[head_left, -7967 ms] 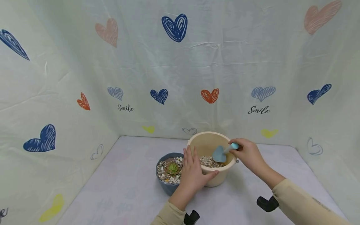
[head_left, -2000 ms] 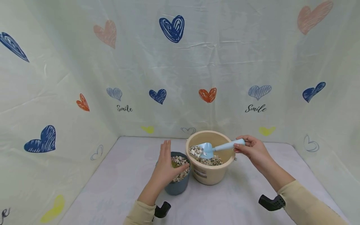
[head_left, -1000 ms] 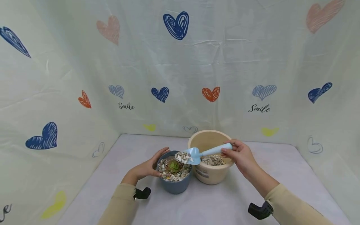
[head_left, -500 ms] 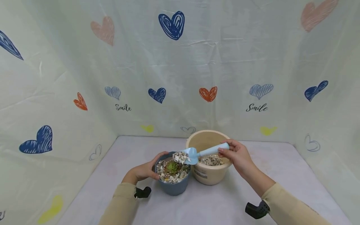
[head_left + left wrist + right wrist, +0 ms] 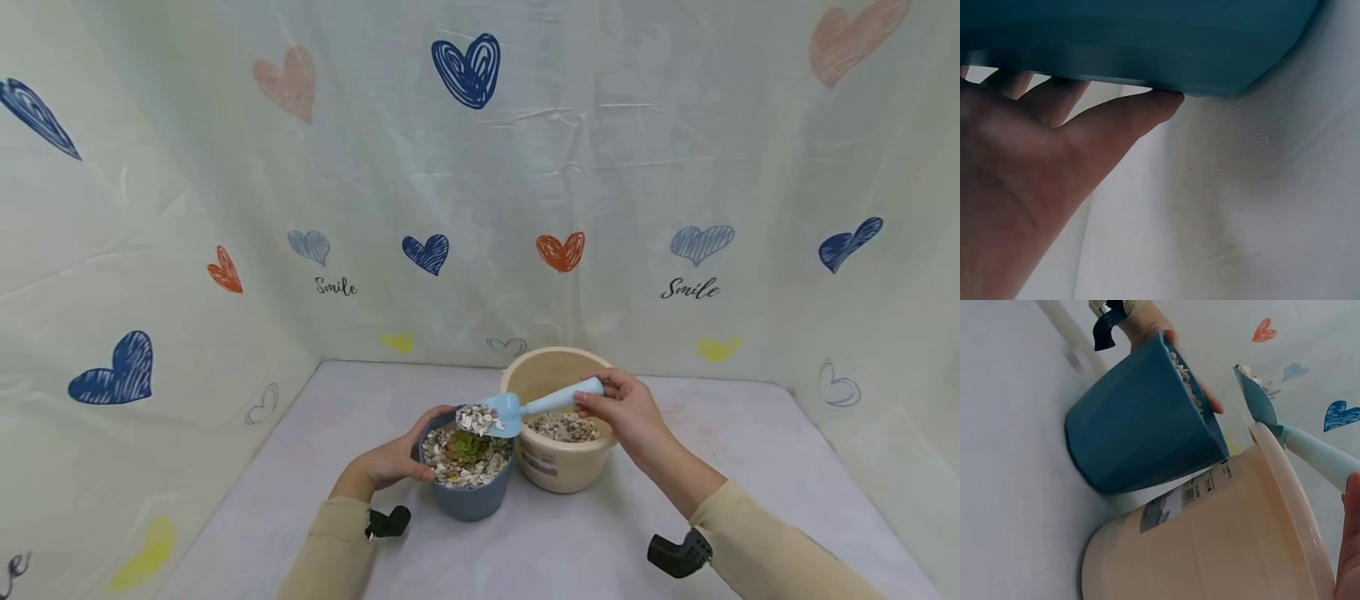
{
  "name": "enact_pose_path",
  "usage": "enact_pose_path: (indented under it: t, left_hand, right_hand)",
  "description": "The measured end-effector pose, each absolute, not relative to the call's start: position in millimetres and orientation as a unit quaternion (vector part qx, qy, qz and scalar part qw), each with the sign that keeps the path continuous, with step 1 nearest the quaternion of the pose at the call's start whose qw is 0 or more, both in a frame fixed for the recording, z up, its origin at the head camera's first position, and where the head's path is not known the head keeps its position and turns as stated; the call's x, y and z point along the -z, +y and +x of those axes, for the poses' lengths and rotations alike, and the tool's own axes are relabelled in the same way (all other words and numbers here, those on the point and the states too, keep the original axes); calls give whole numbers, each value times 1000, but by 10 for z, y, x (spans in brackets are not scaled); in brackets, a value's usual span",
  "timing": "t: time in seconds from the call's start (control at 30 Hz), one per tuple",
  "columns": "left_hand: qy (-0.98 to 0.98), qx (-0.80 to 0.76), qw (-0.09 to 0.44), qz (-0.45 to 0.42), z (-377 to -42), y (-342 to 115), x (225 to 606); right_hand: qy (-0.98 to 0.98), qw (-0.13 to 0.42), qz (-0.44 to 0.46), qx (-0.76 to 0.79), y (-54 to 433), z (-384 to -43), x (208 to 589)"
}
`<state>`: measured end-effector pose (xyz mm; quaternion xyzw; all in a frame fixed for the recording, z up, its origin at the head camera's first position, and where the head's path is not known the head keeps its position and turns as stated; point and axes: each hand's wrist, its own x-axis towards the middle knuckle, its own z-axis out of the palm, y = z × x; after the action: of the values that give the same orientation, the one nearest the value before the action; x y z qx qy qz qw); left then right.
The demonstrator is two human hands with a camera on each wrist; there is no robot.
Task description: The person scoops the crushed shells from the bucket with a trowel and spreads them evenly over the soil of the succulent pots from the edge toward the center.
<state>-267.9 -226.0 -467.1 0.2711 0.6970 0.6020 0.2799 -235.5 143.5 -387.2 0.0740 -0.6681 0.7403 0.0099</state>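
Note:
My right hand (image 5: 628,417) pinches the end of the light-blue handle of a small trowel (image 5: 507,414). Its blade carries a heap of pale gravel (image 5: 476,419) above the back of a blue-grey flower pot (image 5: 468,503). Inside the pot a green succulent (image 5: 465,447) sits among pebbles. My left hand (image 5: 390,460) grips the pot from the left, thumb in front and fingers behind. The left wrist view shows the thumb (image 5: 1129,115) against the pot's wall. In the right wrist view the trowel blade (image 5: 1257,400) is beside the rim of a cream bucket (image 5: 1285,481).
The cream bucket stands right behind the pot, with more gravel (image 5: 562,427) at its bottom and a label on its side. Both stand on a pale cloth-covered table (image 5: 585,550). A curtain (image 5: 480,183) printed with hearts hangs behind and at the sides.
The trowel has come up out of the bucket with gravel and moved left over the pot, lately only slightly. My left hand has gone from between the containers to the pot's left side.

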Motion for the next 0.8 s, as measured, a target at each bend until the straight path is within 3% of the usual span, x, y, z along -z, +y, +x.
enact_pose_path:
  t: [0.8]
  left_hand:
    - [686,-656,233,211,-2437,-2198,4745]
  right_hand:
    - [-668,28,101,-737,1088,-2387,3868]
